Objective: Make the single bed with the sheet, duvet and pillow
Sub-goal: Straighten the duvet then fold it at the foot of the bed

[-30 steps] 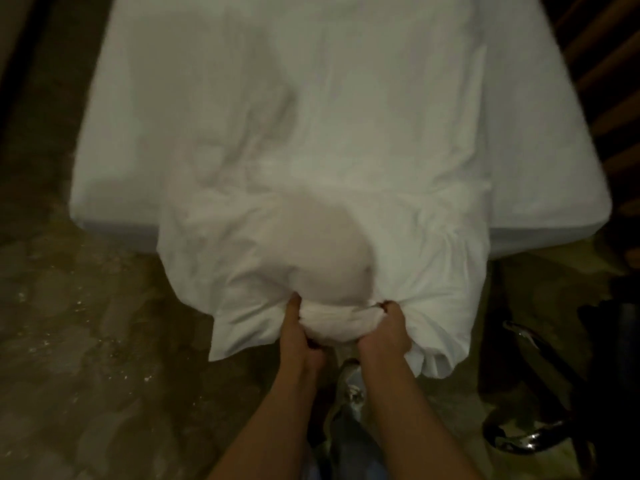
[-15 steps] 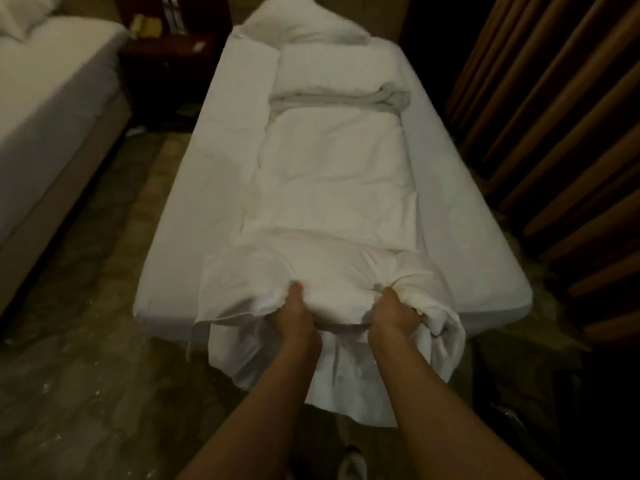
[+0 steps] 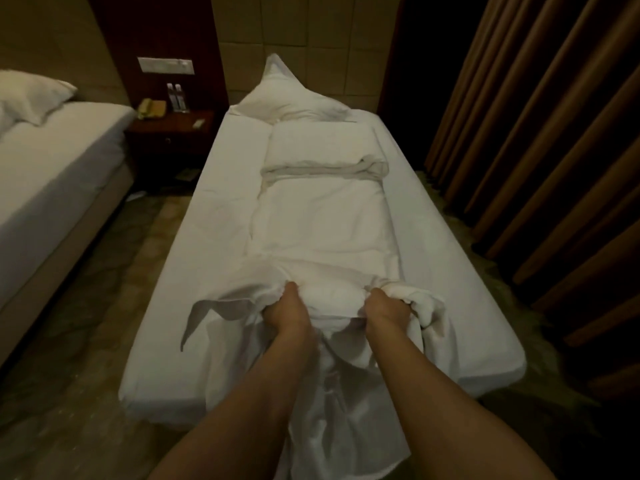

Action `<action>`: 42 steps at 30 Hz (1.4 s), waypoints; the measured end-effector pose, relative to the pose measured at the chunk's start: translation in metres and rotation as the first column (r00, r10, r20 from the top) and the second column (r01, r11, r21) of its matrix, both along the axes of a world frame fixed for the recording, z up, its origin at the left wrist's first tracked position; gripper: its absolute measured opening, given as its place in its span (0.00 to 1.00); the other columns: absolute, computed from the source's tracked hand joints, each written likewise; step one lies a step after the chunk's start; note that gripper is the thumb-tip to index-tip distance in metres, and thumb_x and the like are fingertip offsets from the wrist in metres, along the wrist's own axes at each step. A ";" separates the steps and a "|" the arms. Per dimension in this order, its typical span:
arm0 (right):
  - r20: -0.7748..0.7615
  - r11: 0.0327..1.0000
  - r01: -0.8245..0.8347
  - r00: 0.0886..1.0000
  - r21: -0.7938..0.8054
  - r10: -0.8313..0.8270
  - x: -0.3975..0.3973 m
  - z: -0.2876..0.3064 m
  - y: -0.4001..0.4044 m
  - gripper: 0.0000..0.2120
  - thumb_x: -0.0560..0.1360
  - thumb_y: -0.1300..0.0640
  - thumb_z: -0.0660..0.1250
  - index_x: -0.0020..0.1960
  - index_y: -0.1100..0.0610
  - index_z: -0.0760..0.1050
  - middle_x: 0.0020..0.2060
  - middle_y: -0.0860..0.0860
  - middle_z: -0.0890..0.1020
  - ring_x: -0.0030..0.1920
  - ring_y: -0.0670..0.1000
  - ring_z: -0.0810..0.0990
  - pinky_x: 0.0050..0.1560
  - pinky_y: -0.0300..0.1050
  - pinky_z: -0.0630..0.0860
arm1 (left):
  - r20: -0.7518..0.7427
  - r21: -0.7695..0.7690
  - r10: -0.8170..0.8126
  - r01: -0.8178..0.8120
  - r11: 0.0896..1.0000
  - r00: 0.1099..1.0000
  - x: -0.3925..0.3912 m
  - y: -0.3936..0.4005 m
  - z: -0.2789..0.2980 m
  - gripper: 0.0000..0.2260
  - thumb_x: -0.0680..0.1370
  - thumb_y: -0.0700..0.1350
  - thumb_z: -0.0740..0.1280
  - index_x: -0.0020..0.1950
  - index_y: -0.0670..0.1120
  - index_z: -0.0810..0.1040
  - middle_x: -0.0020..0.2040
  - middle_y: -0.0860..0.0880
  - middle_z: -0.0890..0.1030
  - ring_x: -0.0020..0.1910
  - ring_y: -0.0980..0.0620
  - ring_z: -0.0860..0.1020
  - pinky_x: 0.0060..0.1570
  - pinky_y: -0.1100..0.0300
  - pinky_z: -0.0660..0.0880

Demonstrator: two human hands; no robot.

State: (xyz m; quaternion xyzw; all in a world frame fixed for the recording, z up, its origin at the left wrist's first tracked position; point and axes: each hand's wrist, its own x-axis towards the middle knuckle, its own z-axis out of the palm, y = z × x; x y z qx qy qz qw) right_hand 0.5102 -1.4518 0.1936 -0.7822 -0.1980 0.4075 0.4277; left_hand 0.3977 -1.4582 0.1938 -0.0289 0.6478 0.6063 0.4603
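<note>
1. Right now both hands are at the foot of the single bed, and each grips a bunch of the white duvet.
2. On the left hand the fingers are curled into the cloth and clamped on it; the right hand is closed on its own bunch in the same way, just beside the left with a hump of duvet between them.
3. Away from the fingers, the duvet runs straight up the middle of the bed as a narrow folded strip, its long axis along the mattress, toward the pillow at the head end.
4. Partway up, a rumpled band crosses the strip, and loose cloth hangs off the foot of the bed between the forearms.
5. On either side of the strip the sheet lies bare and fairly flat on the mattress.
6. Both hands sit about equally near the strip's end, so I judge the next move needs a sideways spread from here, each hand pulling toward its own bed edge.
</note>
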 end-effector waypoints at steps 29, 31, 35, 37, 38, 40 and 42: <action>0.283 0.766 -0.372 0.772 -0.524 0.569 0.002 -0.008 0.250 0.18 0.82 0.61 0.51 0.68 0.68 0.67 0.68 0.61 0.70 0.68 0.58 0.69 0.64 0.45 0.66 | -0.142 -0.237 -0.256 0.218 0.947 0.956 -0.013 0.250 -0.014 0.20 0.75 0.46 0.67 0.62 0.36 0.73 0.61 0.39 0.77 0.58 0.39 0.76 0.56 0.52 0.74; 0.303 0.754 -0.363 0.754 -0.548 0.582 0.000 -0.005 0.259 0.19 0.83 0.61 0.47 0.68 0.68 0.67 0.69 0.61 0.69 0.69 0.57 0.68 0.67 0.44 0.63 | -0.166 -0.269 -0.274 0.224 0.937 0.947 -0.011 0.263 -0.018 0.21 0.75 0.47 0.67 0.63 0.36 0.73 0.61 0.39 0.77 0.58 0.39 0.76 0.58 0.50 0.74; 0.322 0.660 -0.380 0.649 -0.648 0.690 0.008 -0.013 0.278 0.19 0.83 0.61 0.47 0.69 0.66 0.67 0.69 0.60 0.69 0.70 0.56 0.67 0.68 0.44 0.60 | -0.162 -0.324 -0.271 0.208 0.923 0.949 -0.001 0.284 -0.026 0.23 0.76 0.47 0.66 0.67 0.35 0.70 0.65 0.38 0.74 0.62 0.38 0.74 0.59 0.51 0.71; 0.307 0.604 -0.396 0.595 -0.692 0.743 0.011 -0.017 0.291 0.19 0.82 0.61 0.49 0.68 0.63 0.70 0.68 0.58 0.71 0.69 0.56 0.68 0.67 0.43 0.62 | -0.184 -0.359 -0.279 0.200 0.912 0.942 0.004 0.293 -0.023 0.24 0.77 0.47 0.65 0.69 0.35 0.68 0.67 0.38 0.73 0.64 0.38 0.72 0.61 0.52 0.69; 0.296 0.576 -0.408 0.568 -0.709 0.768 0.012 -0.018 0.298 0.19 0.82 0.62 0.49 0.68 0.62 0.70 0.68 0.58 0.72 0.69 0.56 0.69 0.66 0.43 0.63 | -0.191 -0.358 -0.272 0.191 0.914 0.943 0.006 0.298 -0.022 0.24 0.77 0.47 0.65 0.69 0.35 0.67 0.67 0.38 0.73 0.64 0.38 0.72 0.61 0.51 0.69; 0.268 0.519 -0.440 0.514 -0.732 0.814 0.014 -0.016 0.316 0.18 0.82 0.61 0.50 0.68 0.61 0.71 0.68 0.57 0.72 0.69 0.55 0.69 0.65 0.43 0.63 | -0.206 -0.366 -0.250 0.163 0.916 0.946 0.007 0.313 -0.019 0.26 0.77 0.48 0.65 0.70 0.35 0.66 0.67 0.38 0.72 0.64 0.38 0.72 0.62 0.51 0.68; 0.260 0.499 -0.459 0.489 -0.735 0.833 0.016 -0.009 0.339 0.17 0.82 0.60 0.53 0.68 0.60 0.71 0.68 0.56 0.71 0.69 0.54 0.69 0.66 0.43 0.63 | -0.213 -0.384 -0.245 0.149 0.911 0.946 0.006 0.336 -0.015 0.27 0.77 0.49 0.65 0.71 0.36 0.65 0.68 0.38 0.71 0.65 0.38 0.72 0.63 0.50 0.69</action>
